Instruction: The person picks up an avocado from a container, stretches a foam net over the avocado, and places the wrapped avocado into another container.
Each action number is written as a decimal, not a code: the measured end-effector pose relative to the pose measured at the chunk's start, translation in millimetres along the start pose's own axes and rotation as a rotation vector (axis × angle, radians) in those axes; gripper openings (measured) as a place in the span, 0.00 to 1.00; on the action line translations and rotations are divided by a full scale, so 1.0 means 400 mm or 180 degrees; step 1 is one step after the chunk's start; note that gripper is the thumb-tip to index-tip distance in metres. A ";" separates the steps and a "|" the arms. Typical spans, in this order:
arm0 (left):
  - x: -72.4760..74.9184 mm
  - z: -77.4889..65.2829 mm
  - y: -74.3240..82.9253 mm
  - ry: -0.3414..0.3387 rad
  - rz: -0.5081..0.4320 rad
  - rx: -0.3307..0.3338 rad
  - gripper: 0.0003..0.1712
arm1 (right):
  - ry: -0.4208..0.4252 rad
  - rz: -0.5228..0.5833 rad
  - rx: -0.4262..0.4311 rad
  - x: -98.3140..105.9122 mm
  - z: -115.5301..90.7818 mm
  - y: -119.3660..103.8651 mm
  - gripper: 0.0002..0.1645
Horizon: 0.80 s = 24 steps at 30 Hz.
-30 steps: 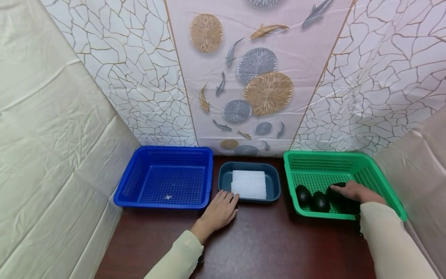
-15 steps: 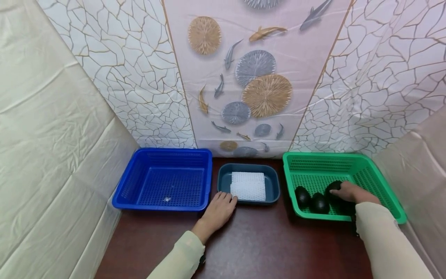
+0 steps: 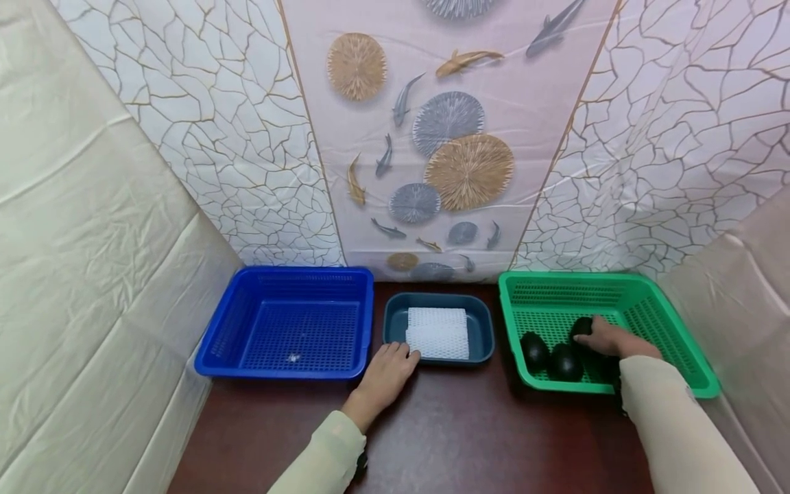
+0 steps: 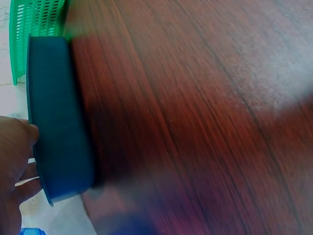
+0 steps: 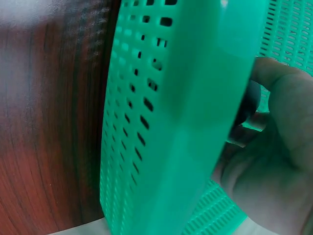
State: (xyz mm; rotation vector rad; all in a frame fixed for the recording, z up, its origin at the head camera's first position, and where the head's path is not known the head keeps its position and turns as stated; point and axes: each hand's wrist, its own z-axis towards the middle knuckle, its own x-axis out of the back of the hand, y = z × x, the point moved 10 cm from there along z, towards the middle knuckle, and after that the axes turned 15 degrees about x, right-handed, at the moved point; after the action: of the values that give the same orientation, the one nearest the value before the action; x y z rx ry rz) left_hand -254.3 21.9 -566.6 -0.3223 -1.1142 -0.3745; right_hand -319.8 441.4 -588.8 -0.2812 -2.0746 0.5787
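While your right grip clasps a black rounded object inside the green plastic basket, cup its likely firm, slick middle; leftward of the basket, your left grip rests loosely.

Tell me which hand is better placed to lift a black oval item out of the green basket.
The right hand, most likely: it reaches inside the green basket and holds a black oval item. The left hand is farther off, at the blue-grey tray.
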 end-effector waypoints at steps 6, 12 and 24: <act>-0.003 0.005 -0.006 -0.0043 -0.0033 0.0068 0.08 | -0.0007 0.0220 0.0126 -0.012 0.013 -0.012 0.60; -0.007 0.011 -0.004 -0.0050 -0.0120 0.0113 0.08 | 0.0116 0.0228 0.0318 -0.002 0.016 -0.014 0.55; -0.015 0.011 -0.006 -0.0116 -0.0157 0.0130 0.07 | 0.0613 0.0097 0.0526 0.057 0.006 -0.016 0.49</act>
State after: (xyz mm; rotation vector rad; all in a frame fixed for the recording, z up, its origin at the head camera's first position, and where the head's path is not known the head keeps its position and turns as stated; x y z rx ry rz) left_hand -261.5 22.5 -570.1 -0.2670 -1.1656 -0.3905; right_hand -334.0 444.5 -569.8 -0.2623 -1.8285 0.7093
